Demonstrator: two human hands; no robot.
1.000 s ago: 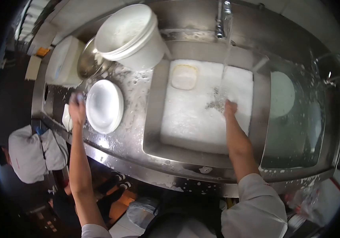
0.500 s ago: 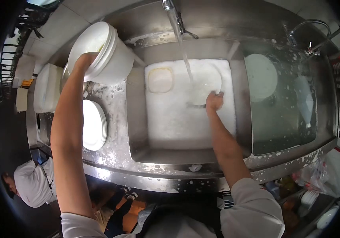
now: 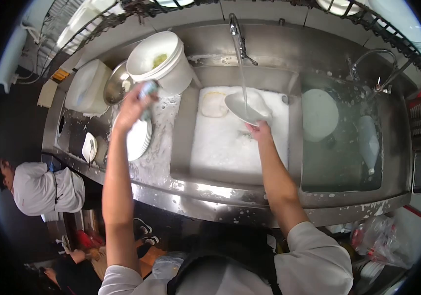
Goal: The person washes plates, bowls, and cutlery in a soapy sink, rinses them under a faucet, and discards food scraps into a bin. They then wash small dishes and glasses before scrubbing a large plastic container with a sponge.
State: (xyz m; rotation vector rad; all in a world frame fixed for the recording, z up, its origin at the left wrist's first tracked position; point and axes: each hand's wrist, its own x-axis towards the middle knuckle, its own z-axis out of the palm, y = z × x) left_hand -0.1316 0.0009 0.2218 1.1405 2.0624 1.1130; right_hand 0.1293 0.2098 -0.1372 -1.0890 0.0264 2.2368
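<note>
My left hand is closed on a blurred blue-green scouring pad, over the steel counter just in front of a white bucket. Some yellow-green matter lies inside the white bowl-like top of that bucket. Under the running tap, my right hand grips a white oval bowl by its near rim, tilted above the foam. Water from the tap falls into this bowl. A square container sits half sunk in the foam of the middle sink, left of the bowl.
Stacked white plates stand left of the sink, near a metal bowl and a plastic tub. The right sink holds water, a round white lid-like disc and a bottle. A co-worker is at the left. A rack hangs above.
My left hand has come out of the bucket's top and moved toward me, holding the pad. My right hand has lifted and tilted the bowl under the stream. The view has shifted.
</note>
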